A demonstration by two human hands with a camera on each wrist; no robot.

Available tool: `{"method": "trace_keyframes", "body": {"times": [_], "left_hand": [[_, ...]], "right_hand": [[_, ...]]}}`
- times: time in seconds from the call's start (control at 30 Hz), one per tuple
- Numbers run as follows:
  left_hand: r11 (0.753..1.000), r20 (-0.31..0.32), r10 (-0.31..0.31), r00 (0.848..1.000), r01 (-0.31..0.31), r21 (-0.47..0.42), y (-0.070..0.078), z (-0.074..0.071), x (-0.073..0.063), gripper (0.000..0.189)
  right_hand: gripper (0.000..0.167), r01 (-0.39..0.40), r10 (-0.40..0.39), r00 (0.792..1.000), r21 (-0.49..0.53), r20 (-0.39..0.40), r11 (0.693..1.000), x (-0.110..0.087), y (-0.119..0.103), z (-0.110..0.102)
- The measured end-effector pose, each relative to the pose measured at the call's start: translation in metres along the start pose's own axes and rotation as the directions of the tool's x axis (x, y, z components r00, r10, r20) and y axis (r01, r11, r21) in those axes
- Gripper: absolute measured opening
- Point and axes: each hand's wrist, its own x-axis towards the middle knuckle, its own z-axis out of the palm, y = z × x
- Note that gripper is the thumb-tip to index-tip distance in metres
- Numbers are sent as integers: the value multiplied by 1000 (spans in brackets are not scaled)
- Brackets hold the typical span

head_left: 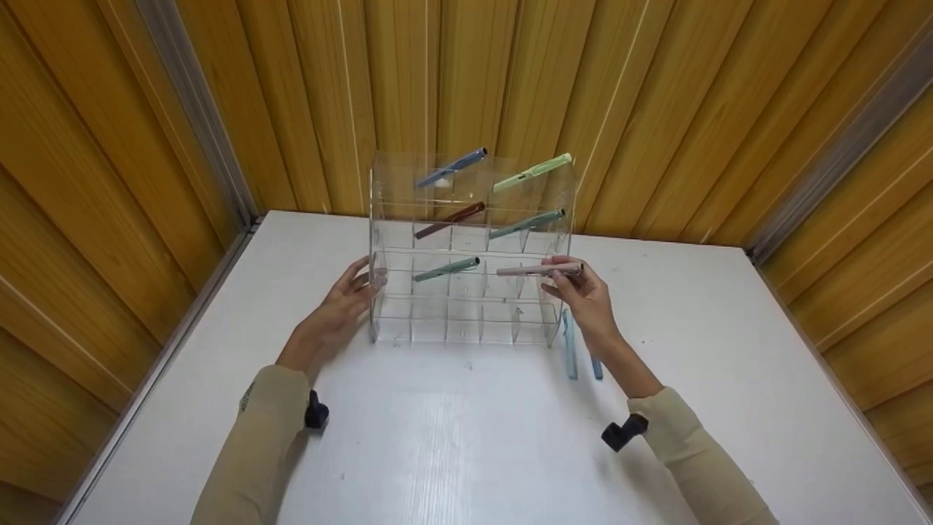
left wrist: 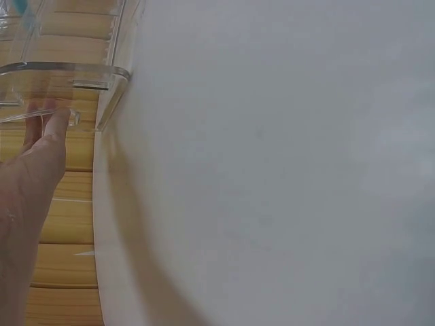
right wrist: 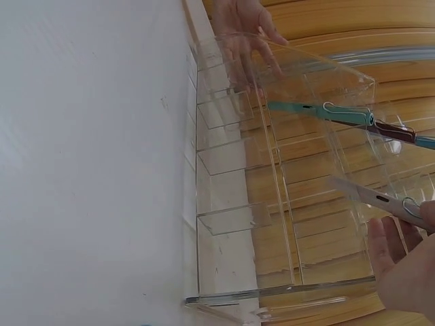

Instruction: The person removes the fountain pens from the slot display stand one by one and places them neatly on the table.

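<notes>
A clear acrylic display rack (head_left: 466, 332) with stepped, divided tiers stands on the white table. My right hand (head_left: 589, 295) pinches a pale pink pen (head_left: 528, 270) between thumb and fingers, at the rack's right side; in the right wrist view this pen (right wrist: 380, 200) slants over a tier. My left hand (head_left: 342, 302) rests at the rack's left side, its spread fingers (right wrist: 239, 58) seen through the panel. A teal-green pen (head_left: 444, 270) lies left of the pink one on the same level. Above are a dark red pen (head_left: 450, 221) and another green pen (head_left: 528, 223).
On the top level lie a blue pen (head_left: 452, 168) and a light green pen (head_left: 533, 173). Beside the rack's front right corner, a light blue pen (head_left: 570, 346) and a darker blue pen (head_left: 597, 367) lie on the table (head_left: 437, 452). Wood-patterned panels (head_left: 466, 73) enclose the back and sides.
</notes>
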Motion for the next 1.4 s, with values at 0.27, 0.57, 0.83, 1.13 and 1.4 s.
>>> {"method": "trace_keyframes", "body": {"times": [0.27,0.57,0.83,1.13,1.4], "left_hand": [[999,22,34,999,-34,10,0,-2,0,75],[999,19,25,1000,-24,-22,0,-2,-2,74],[998,39,48,998,-47,-43,-2,-3,-1,74],[999,43,42,998,-41,-28,-3,-2,2,74],[999,25,18,1000,-17,-39,-2,-1,0,74]], "right_hand": [[33,34,-28,997,91,-70,995,1,-8,0],[42,46,-39,996,91,-82,995,-4,-10,-7],[43,41,-30,996,136,-84,990,-8,-7,-14],[54,15,-7,996,87,-94,996,-12,-1,-29],[55,-23,24,994,15,-107,1000,-16,4,-41]]}}
